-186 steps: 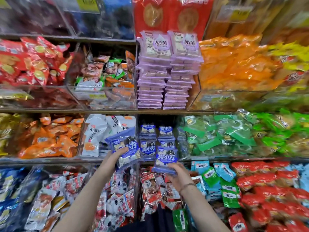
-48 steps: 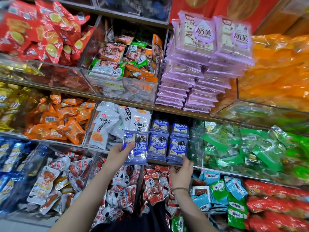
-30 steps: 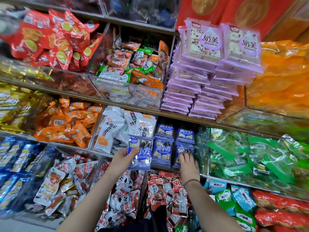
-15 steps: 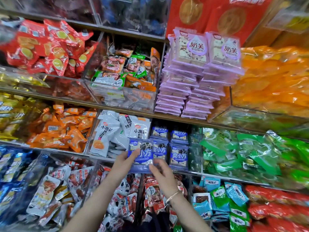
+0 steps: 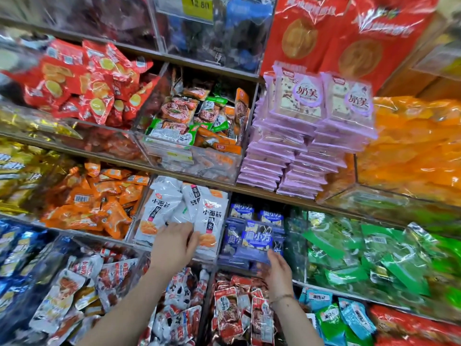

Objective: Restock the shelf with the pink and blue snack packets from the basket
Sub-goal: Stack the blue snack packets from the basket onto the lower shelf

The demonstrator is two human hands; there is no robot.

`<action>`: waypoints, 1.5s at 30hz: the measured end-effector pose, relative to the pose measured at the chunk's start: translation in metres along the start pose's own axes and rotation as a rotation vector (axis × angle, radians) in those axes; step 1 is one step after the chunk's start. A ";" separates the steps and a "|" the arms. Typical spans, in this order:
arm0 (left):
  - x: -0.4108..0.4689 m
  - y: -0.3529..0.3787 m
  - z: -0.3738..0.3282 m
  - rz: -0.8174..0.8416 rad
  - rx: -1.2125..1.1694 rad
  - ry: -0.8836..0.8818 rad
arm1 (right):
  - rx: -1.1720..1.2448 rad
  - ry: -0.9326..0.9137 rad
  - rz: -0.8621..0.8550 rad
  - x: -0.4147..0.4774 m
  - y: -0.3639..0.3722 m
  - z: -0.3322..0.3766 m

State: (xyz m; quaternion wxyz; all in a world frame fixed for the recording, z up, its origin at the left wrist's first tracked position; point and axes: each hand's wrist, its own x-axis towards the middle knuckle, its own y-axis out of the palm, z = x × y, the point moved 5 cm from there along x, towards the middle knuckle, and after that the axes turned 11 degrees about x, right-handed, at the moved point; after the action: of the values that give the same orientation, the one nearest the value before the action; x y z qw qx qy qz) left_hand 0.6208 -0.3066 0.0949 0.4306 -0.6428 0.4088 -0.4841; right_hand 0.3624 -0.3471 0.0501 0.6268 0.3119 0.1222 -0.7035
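Slippage worries us: right hand (image 5: 277, 270) pinches only the blue packet (image 5: 258, 239) corner at the shelf (image 5: 324, 289) edge; left hand (image 5: 174, 245) spread.

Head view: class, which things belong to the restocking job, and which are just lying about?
Job: blue packets, pink packets, left hand, right hand.
Lying about: white packets, orange packets, green packets, red packets.

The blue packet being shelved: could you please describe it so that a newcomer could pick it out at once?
Find the tall pink packet stack; directly beneath it, one level down, sit blue packets. Yours is the frontmost blue packet, the only one the right hand grips by its lower corner.
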 end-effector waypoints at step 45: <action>-0.055 -0.033 -0.022 -0.069 -0.140 -0.202 | -0.724 -0.143 0.183 -0.055 -0.048 -0.012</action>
State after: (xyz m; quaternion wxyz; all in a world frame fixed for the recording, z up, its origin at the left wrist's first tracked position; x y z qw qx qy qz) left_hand 0.5923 -0.2484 0.1144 0.4068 -0.7304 0.3736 -0.4017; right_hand 0.3213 -0.2872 0.0629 0.7635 0.0300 0.2906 -0.5760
